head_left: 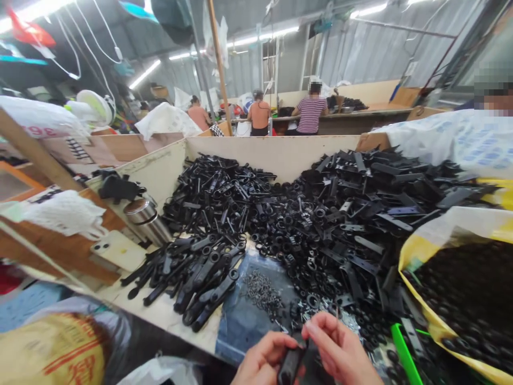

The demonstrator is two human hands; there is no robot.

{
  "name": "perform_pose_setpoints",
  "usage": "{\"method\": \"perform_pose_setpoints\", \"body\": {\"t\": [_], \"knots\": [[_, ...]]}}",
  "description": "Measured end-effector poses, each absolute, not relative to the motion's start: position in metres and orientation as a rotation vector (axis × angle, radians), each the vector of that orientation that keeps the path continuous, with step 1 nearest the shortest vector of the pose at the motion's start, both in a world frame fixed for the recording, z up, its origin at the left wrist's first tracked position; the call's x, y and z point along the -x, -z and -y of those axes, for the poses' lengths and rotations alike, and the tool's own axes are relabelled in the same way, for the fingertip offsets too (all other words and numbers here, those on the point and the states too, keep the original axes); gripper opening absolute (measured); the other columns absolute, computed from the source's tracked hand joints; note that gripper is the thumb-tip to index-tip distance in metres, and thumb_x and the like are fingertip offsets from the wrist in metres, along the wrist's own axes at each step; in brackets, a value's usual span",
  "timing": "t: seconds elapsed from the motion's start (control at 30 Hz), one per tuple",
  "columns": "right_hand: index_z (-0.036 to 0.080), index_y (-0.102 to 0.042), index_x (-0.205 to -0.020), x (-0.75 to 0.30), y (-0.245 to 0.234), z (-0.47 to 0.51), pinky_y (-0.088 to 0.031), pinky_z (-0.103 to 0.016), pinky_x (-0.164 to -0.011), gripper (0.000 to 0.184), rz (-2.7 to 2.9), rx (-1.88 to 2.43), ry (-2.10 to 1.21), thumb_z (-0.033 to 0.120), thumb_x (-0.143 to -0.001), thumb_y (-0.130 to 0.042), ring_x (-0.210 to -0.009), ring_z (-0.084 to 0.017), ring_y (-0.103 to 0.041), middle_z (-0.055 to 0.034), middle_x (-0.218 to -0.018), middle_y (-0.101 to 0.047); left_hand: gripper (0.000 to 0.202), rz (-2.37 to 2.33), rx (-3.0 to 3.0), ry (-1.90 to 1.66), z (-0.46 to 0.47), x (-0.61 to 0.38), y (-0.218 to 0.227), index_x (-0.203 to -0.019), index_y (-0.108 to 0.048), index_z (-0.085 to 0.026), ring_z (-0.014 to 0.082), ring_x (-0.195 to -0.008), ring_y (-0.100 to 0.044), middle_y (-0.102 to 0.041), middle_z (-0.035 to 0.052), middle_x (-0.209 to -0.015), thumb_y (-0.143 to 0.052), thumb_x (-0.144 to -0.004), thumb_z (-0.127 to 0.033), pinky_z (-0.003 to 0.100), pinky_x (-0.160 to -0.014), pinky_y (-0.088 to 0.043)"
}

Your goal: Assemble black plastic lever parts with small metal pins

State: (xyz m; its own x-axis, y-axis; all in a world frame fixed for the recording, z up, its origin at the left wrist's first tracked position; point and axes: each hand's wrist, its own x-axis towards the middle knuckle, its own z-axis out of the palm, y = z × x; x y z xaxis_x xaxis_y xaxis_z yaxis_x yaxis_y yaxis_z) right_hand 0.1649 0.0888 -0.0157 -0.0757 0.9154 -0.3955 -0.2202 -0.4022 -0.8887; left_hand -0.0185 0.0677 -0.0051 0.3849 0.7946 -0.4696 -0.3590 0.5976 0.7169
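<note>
My left hand [264,359] grips a dark plastic part [291,365] at the bottom of the view. My right hand [339,345] curls over the part's top end, with its fingertips at that end. I cannot tell whether those fingers pinch anything small. Just ahead lies a pile of small dark metal screws [262,294] on a blue denim cloth [244,326]. Long black plastic levers [196,283] lie to the left of it. A large heap of mixed black plastic pieces [332,230] fills the bench behind.
A yellow-rimmed bag [452,299] of round black parts stands at the right, beside a green strip [404,353]. A steel flask [146,219], a white phone [114,251] and a black glove [118,187] lie at left. A person [441,139] sits at right; several others work beyond the bench's board wall [272,155].
</note>
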Motion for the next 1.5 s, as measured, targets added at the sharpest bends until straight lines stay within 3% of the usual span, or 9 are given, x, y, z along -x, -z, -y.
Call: {"method": "perform_pose_setpoints", "body": {"t": [0.2,0.37,0.57,0.73,0.9,1.03,1.17,1.37,1.5], "knots": [[0.019,-0.064,-0.078,-0.185,0.002,-0.095,-0.032,-0.021,-0.046,0.043,1.187,1.456,-1.254,0.061,-0.082,-0.070,-0.050,-0.009,-0.041,0.0019,-0.067,-0.058,0.035,-1.148,-0.449,-0.896,-0.061,0.040,0.010,-0.088,-0.073,-0.019,0.0248,-0.089,-0.077,-0.081,0.0112,-0.101,-0.081,-0.074,-0.050,0.030,-0.073,-0.058],[0.022,-0.069,-0.097,-0.178,-0.009,-0.097,-0.048,-0.025,-0.062,0.017,1.818,1.552,-0.791,0.035,-0.096,-0.057,-0.069,-0.016,-0.064,-0.0014,-0.085,-0.069,0.063,-1.123,-0.316,-0.883,-0.057,0.048,0.006,-0.124,-0.061,-0.024,0.0203,-0.079,-0.076,-0.079,0.0042,-0.095,-0.091,-0.068,-0.026,0.026,-0.062,-0.060],[0.023,-0.067,-0.110,-0.153,-0.003,-0.117,-0.052,-0.027,-0.064,0.018,2.374,1.802,-0.286,0.027,-0.093,-0.066,-0.080,-0.021,-0.073,-0.0048,-0.100,-0.069,0.032,-0.934,-0.218,-0.768,-0.055,0.043,-0.007,-0.114,-0.060,-0.017,0.0201,-0.086,-0.074,-0.075,0.0078,-0.099,-0.074,-0.085,-0.020,0.036,-0.075,-0.062],[0.023,-0.068,-0.103,-0.173,-0.012,-0.115,-0.052,-0.026,-0.064,0.012,2.177,1.691,-0.528,0.025,-0.093,-0.062,-0.073,-0.018,-0.069,-0.0025,-0.093,-0.071,0.020,-0.898,-0.409,-0.711,-0.057,0.039,-0.005,-0.100,-0.052,-0.021,0.0190,-0.073,-0.075,-0.073,0.0030,-0.088,-0.066,-0.089,-0.031,0.034,-0.073,-0.058],[0.027,-0.066,-0.123,-0.182,-0.024,-0.087,-0.052,-0.022,-0.057,0.029,1.839,1.346,-0.973,0.028,-0.095,-0.059,-0.059,-0.011,-0.058,0.0000,-0.094,-0.069,0.036,-0.906,-0.507,-0.698,-0.057,0.025,-0.003,-0.117,-0.052,-0.020,0.0122,-0.050,-0.063,-0.066,-0.0026,-0.074,-0.065,-0.087,-0.037,0.029,-0.058,-0.052],[0.028,-0.067,-0.120,-0.178,-0.016,-0.071,-0.052,-0.019,-0.058,0.028,1.932,1.116,-0.951,0.018,-0.095,-0.058,-0.065,-0.010,-0.062,-0.0042,-0.113,-0.068,0.035,-0.871,-0.457,-0.667,-0.058,0.014,-0.012,-0.107,-0.058,-0.017,0.0078,-0.045,-0.049,-0.064,-0.0013,-0.072,-0.068,-0.081,-0.039,0.022,-0.045,-0.044],[0.023,-0.065,-0.118,-0.179,-0.003,-0.068,-0.057,-0.020,-0.067,0.028,1.996,1.018,-0.864,0.013,-0.093,-0.061,-0.097,-0.017,-0.071,-0.0087,-0.119,-0.071,0.035,-0.893,-0.435,-0.679,-0.058,0.011,-0.018,-0.105,-0.059,-0.016,0.0065,-0.048,-0.045,-0.061,-0.0006,-0.073,-0.066,-0.084,-0.044,0.020,-0.047,-0.043],[0.024,-0.069,-0.104,-0.175,0.004,-0.065,-0.055,-0.018,-0.059,0.013,1.784,1.188,-0.777,0.018,-0.096,-0.061,-0.067,-0.012,-0.069,-0.0031,-0.100,-0.074,0.029,-1.024,-0.836,-0.661,-0.053,0.006,-0.012,-0.109,-0.053,-0.019,0.0067,-0.051,-0.045,-0.057,-0.0020,-0.081,-0.053,-0.093,-0.044,0.022,-0.050,-0.044],[0.024,-0.071,-0.111,-0.177,0.004,-0.059,-0.057,-0.020,-0.072,0.022,1.832,1.144,-0.715,0.014,-0.098,-0.056,-0.081,-0.014,-0.071,-0.0036,-0.093,-0.072,0.025,-1.079,-0.992,-0.598,-0.053,0.006,-0.011,-0.113,-0.052,-0.020,0.0078,-0.054,-0.050,-0.058,-0.0010,-0.088,-0.044,-0.097,-0.038,0.026,-0.057,-0.048]]}}
